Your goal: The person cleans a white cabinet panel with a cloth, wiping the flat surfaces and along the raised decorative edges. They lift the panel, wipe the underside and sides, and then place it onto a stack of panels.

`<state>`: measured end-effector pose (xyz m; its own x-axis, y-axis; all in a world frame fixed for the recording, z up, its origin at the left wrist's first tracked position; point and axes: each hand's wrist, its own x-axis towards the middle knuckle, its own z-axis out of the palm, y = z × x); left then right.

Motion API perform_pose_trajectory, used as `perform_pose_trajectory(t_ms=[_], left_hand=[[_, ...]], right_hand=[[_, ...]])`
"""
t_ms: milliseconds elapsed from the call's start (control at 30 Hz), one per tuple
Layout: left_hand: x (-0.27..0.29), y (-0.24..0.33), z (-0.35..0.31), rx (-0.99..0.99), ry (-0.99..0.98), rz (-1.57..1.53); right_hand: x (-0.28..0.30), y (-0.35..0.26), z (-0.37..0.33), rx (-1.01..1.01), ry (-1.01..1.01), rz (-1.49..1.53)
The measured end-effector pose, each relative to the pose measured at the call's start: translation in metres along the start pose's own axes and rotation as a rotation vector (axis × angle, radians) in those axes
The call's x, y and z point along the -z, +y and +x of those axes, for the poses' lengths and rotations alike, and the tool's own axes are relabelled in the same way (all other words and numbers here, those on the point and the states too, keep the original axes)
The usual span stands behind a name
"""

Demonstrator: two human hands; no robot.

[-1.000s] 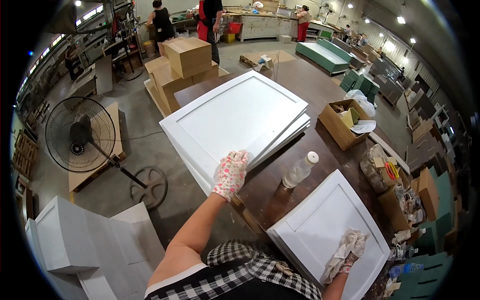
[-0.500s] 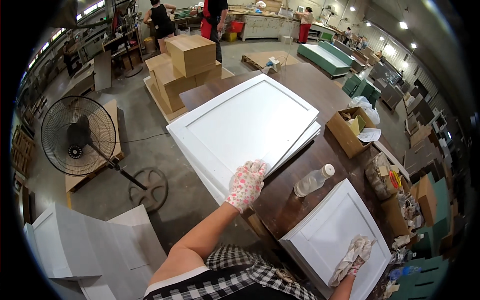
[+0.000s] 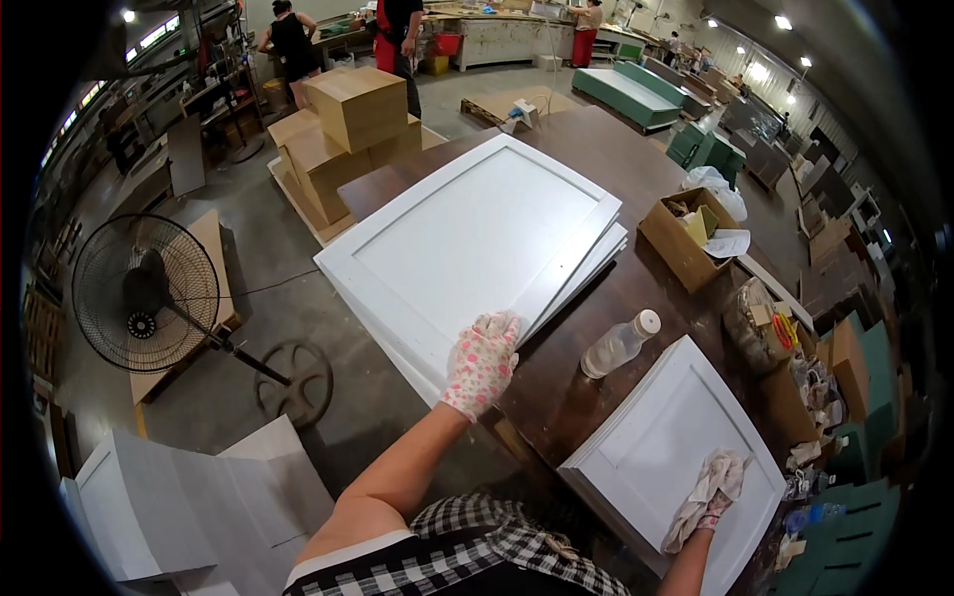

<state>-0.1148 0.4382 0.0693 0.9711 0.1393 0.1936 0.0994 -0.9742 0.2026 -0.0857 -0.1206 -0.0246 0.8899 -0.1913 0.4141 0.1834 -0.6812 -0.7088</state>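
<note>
Little has shifted since the earlier frame beyond the camera's aim; both gloved hands keep to their panels. The left hand (image 3: pixel 482 370) rests on the near corner of the far white panel (image 3: pixel 477 243), fingers together; whether they grip its edge cannot be told. The right hand (image 3: pixel 713 513) holds a bunched cloth (image 3: pixel 702 497) against the near white panel (image 3: pixel 648 437), which tops a stack on the brown counter (image 3: pixel 549 405), beside a clear bottle (image 3: pixel 614 350). Wiping seems the step in hand; the next move probably calls for even pressure along the recessed border.
</note>
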Motion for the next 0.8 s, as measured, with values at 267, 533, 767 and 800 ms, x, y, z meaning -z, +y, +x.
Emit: perform_pose_trajectory(t_ms=[267, 533, 767, 800], left_hand=[[-0.004, 0.004, -0.001, 0.038, -0.035, 0.081], [-0.008, 0.003, 0.002, 0.034, 0.001, 0.057], [-0.003, 0.003, 0.000, 0.019, 0.027, -0.016], [-0.003, 0.003, 0.000, 0.025, 0.026, -0.012]], right_hand=[[-0.002, -0.025, 0.003, -0.116, -0.058, -0.006], [-0.009, -0.002, 0.004, -0.305, 0.027, 0.530], [-0.005, -0.005, -0.002, -0.059, 0.043, -0.054], [-0.003, -0.018, 0.001, -0.092, 0.000, -0.052]])
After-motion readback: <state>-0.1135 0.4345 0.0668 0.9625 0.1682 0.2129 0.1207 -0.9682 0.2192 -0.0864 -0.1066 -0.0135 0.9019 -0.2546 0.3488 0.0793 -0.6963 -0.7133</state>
